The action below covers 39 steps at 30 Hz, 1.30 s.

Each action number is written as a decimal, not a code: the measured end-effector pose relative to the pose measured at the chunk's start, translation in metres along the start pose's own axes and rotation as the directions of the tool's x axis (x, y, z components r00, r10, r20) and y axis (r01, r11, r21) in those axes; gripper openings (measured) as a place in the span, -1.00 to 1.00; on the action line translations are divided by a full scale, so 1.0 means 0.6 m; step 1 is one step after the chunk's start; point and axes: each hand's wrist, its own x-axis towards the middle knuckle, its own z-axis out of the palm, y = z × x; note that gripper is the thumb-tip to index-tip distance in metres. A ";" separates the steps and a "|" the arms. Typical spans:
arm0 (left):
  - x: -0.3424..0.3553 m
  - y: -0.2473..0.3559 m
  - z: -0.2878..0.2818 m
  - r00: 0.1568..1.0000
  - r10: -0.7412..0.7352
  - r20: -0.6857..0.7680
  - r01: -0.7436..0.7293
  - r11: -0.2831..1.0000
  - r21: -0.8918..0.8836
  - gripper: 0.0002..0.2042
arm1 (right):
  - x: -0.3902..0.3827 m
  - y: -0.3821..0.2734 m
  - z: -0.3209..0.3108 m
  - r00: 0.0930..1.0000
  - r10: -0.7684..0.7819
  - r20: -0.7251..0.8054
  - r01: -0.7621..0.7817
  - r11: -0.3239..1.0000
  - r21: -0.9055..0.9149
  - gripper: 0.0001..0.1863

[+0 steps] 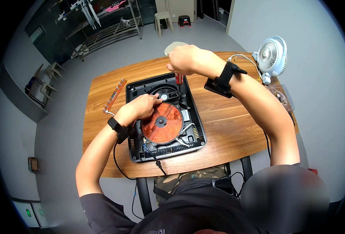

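An opened induction cooker with a black housing (199, 138) lies on the table. Inside it sits a round copper-coloured coil (168, 130), with a black cooling fan (171, 94) at its far side. My left hand (141, 106) reaches over the coil's left edge. Its fingers stretch onto the fan near the hub, some of them spread and partly hidden. A red-handled screwdriver (179, 79) stands nearly upright in my right hand (185, 60), its shaft pointing down beside the fan's right side. Where the tip meets the housing is too small to make out.
On the wooden table (235, 132), an orange-red strip with buttons (114, 96) lies left of the cooker. At the right edge stand a small pale-blue fan (272, 58) and a clear tray (285, 97) with cables. A black power cord (158, 163) runs over the near edge.
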 end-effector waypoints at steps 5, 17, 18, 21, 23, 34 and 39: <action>-0.003 0.001 -0.001 1.000 -0.013 0.005 0.013 0.999 -0.036 -0.45 | -0.002 -0.002 0.008 0.996 0.084 -0.008 -0.084 0.995 0.052 -0.61; -0.005 0.001 0.004 1.000 0.004 -0.030 -0.004 1.000 -0.024 -0.47 | 0.001 -0.002 0.025 0.999 -0.001 -0.048 0.001 1.000 -0.002 -0.53; -0.007 0.000 0.008 1.000 0.005 -0.027 -0.006 1.000 -0.018 -0.46 | -0.001 -0.012 0.028 0.986 -0.015 -0.164 0.016 1.000 0.004 -0.43; -0.006 -0.002 0.009 0.999 0.009 -0.046 -0.009 1.000 -0.014 -0.46 | -0.003 -0.018 0.011 0.998 0.040 -0.047 -0.035 0.994 0.104 -0.47; -0.010 0.001 0.006 0.999 -0.004 -0.045 0.004 1.000 -0.014 -0.46 | 0.001 -0.018 0.013 0.997 0.031 -0.066 -0.027 0.998 0.057 -0.54; -0.005 0.003 0.008 0.999 -0.024 -0.037 0.023 0.999 -0.039 -0.51 | 0.002 -0.002 0.014 0.996 -0.033 -0.083 0.031 0.999 -0.021 -0.47; -0.003 0.007 0.007 0.999 -0.023 -0.038 0.021 0.999 -0.049 -0.54 | -0.006 -0.006 -0.001 0.991 0.134 -0.009 -0.133 0.989 0.069 -0.25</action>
